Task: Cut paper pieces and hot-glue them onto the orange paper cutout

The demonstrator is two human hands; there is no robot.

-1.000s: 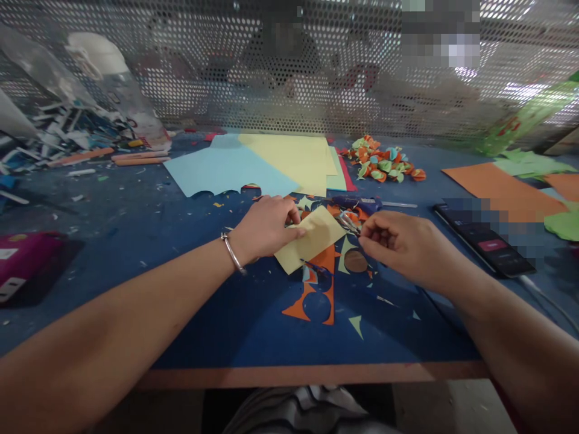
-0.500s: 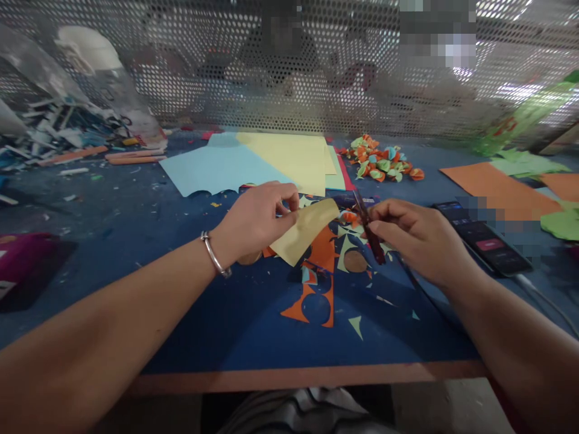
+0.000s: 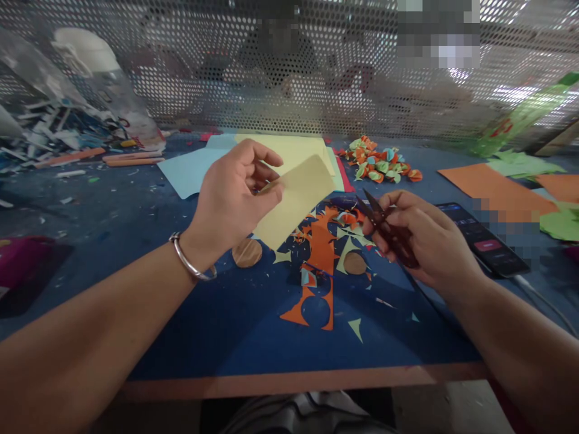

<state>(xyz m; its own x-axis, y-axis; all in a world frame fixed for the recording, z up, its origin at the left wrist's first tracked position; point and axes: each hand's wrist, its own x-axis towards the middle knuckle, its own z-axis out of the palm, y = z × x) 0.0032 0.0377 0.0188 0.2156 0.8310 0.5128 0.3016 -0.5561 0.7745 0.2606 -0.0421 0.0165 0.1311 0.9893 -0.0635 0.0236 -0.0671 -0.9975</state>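
Between the thumb and fingers of my left hand (image 3: 237, 193) is a piece of yellow paper (image 3: 301, 199), tilted above the table. My right hand (image 3: 418, 232) is closed around small dark scissors (image 3: 384, 223), whose blades stand slightly apart and point up and left. Below the hands lie orange paper offcuts (image 3: 323, 247) with round holes cut out. A wooden disc (image 3: 246, 252) rests by my left wrist, and a second wooden disc (image 3: 355, 263) sits among the scraps. Behind the held piece are a light blue sheet (image 3: 183, 175) and larger yellow sheets (image 3: 298, 144).
A heap of small cut paper pieces (image 3: 380, 160) lies at the back. On the right are a phone (image 3: 488, 241) with a cable, orange paper (image 3: 497, 187) and a green bottle (image 3: 520, 120). A clear bottle (image 3: 122, 96) stands left. A perforated metal screen (image 3: 217, 90) borders the back.
My left hand has lifted the yellow paper up and leftward, uncovering the wooden disc and scraps. In my right hand the scissors have turned, and their blades now show apart.
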